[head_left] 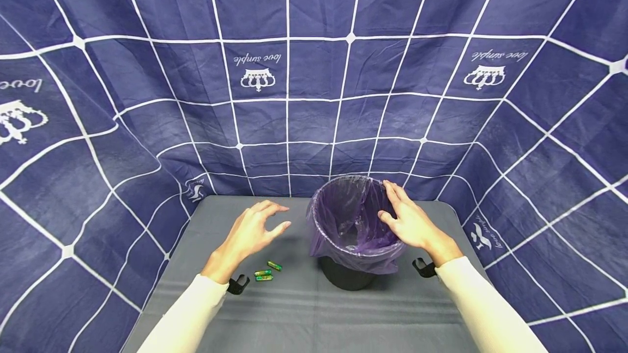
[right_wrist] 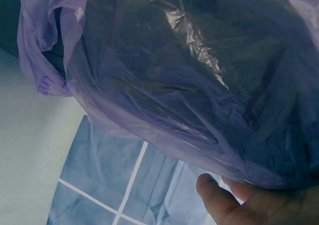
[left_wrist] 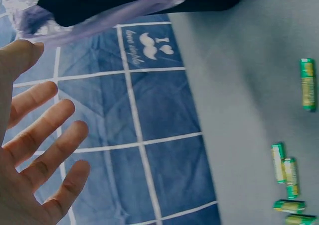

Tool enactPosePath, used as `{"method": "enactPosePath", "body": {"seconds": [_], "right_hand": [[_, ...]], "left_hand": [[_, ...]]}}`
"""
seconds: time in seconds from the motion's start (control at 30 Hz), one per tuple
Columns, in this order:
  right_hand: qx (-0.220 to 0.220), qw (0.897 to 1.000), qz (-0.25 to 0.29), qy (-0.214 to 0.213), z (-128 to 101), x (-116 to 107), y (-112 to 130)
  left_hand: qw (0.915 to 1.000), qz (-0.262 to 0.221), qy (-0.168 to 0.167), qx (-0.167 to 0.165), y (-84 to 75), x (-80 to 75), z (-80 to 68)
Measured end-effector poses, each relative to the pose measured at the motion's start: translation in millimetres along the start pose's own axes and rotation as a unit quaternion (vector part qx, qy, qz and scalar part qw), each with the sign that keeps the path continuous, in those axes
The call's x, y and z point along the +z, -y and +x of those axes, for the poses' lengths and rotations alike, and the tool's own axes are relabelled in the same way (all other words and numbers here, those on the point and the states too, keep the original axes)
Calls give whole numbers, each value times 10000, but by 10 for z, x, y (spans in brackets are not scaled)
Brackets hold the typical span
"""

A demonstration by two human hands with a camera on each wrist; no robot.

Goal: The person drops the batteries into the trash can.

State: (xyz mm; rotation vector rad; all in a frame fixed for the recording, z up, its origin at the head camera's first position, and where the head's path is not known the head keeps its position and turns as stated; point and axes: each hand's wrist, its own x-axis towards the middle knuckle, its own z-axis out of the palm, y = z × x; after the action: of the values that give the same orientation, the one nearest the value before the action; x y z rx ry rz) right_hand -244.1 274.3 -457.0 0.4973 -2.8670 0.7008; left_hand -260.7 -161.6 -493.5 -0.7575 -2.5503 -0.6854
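Head view: a black bin (head_left: 345, 278) stands upright on the grey tabletop (head_left: 294, 315), a little right of the middle and nearer the far edge. A purple plastic bag (head_left: 363, 260) lines it and is folded down over the rim. The right hand (head_left: 409, 222) is at the right side of the rim, fingers straight and thumb apart over the opening; I cannot tell how firmly it touches. The left hand (head_left: 250, 230) hovers over the left half of the tabletop, thumb and fingers parted, well apart from the bin. Green batteries (head_left: 263, 278) lie beside the left wrist, towards the left edge. Blue cloth (head_left: 314, 80) with white lines hangs beyond the far edge.

Left wrist view: the left hand's fingers are spread, and the bag and bin show above them. Five batteries lie on the tabletop, two of them side by side.

Right wrist view: the bag fills most of the picture; the right hand's thumb shows just beside its edge, the other fingers mostly hidden.
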Motion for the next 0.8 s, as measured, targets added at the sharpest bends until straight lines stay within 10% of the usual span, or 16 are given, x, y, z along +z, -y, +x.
{"method": "enactPosePath", "body": {"seconds": [0.8], "right_hand": [[40,10000,66,-2,-5,1,0]], "left_hand": [[9955,-265,223,-877,350,637,-775]]}}
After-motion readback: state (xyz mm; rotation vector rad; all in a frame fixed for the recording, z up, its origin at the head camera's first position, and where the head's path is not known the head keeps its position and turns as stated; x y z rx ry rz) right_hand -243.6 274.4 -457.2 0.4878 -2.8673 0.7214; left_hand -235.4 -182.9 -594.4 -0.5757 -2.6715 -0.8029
